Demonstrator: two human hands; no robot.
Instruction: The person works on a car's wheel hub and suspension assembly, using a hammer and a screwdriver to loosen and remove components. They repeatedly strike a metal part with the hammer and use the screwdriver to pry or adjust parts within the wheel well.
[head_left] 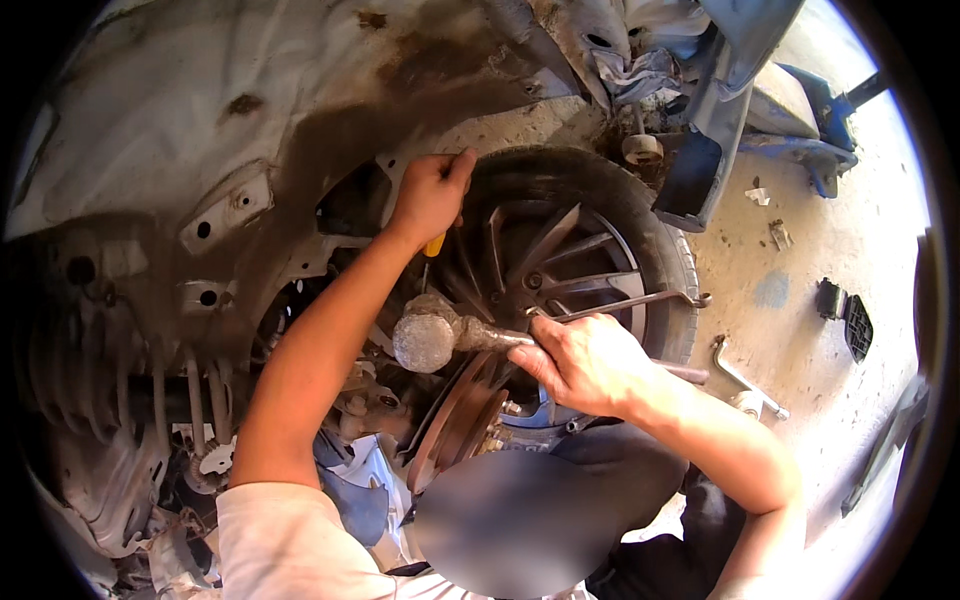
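Note:
My left hand (pixel 432 200) is closed around a screwdriver (pixel 435 244); part of its yellow handle and a thin shank show below the fist, beside the wheel. My right hand (pixel 590 365) grips the handle of a hammer (pixel 424 342). Its worn, round grey face is turned toward me, just under the screwdriver's shank, and the handle's end sticks out past my wrist. Behind that hand a wrench (pixel 640 302) lies across the spokes of a wheel (pixel 560 260); whether my fingers touch it I cannot tell. A rusty brake disc (pixel 450 430) sits below the hammer.
A dirty car body panel (pixel 270 110) spans the upper left, with a coil spring (pixel 85 380) beneath it. On the floor at right are a bent metal wrench (pixel 748 378) and a black plastic part (pixel 850 318). A torn metal body part (pixel 705 150) juts down at upper right.

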